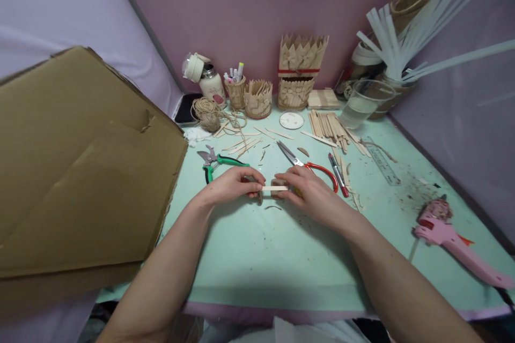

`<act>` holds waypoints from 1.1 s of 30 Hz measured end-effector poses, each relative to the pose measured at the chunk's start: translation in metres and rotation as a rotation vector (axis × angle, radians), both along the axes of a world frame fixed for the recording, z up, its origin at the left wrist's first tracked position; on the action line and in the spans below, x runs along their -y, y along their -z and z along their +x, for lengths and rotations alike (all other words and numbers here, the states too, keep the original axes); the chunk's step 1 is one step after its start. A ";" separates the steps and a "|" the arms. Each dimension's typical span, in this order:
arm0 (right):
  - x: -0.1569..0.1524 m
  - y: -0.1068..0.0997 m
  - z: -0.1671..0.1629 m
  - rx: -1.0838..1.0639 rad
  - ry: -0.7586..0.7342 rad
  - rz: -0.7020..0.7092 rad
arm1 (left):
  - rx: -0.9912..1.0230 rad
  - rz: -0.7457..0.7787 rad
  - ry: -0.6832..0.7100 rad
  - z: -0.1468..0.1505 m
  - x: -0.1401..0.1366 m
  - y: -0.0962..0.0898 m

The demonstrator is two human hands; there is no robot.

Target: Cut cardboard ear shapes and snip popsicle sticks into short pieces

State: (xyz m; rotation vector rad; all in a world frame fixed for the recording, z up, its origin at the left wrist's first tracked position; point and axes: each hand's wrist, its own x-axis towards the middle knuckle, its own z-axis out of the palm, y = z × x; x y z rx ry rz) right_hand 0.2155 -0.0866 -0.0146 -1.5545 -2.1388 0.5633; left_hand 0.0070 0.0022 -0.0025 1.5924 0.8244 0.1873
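Note:
A pale wooden craft stick (270,188) lies crosswise between my two hands, low over the table. My left hand (237,182) is closed in a pinch at its left end, beside a small brown piece (259,199). My right hand (314,193) closes around the right end, where another brown piece (277,193) shows behind the stick; what these pieces are is too small to tell. Green-handled pruning shears (217,161) lie just beyond my left hand. Scissors (295,158) with red handles sit open past my right hand.
A big cardboard sheet (88,171) leans at the left. Loose craft sticks (328,128), a red marker (338,174), and a clear ruler (382,163) lie to the right. A pink glue gun (454,246) rests near the right edge. A cup of water (362,107) stands behind.

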 end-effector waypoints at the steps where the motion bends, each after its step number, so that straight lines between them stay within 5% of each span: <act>1: 0.000 0.001 0.002 0.027 0.026 -0.001 | 0.005 0.001 0.003 -0.001 -0.001 0.000; 7: -0.003 0.013 0.007 0.193 0.125 0.041 | -0.027 0.011 -0.001 -0.002 -0.002 0.004; 33: 0.003 0.007 -0.008 0.092 0.091 -0.068 | -0.007 0.043 0.014 -0.002 -0.001 0.007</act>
